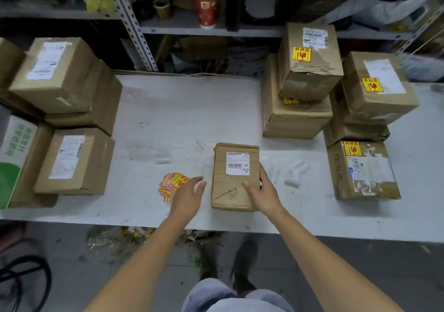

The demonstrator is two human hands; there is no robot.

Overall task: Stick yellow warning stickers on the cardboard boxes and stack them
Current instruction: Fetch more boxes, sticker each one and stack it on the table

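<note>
Right hand (pixel 264 191) grips small brown cardboard box (pixel 229 191) on white table (pixel 168 129) — left hand (pixel 188 192) loose-fingered over yellow sticker pile (pixel 170 184).

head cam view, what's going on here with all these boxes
A person at a white table is labelling parcels. Their right hand holds the small cardboard box in front, which carries only a white shipping label. Their open left hand reaches over the pile of yellow warning stickers beside it. Stickered boxes are stacked on the right; unstickered ones sit on the left.
</note>
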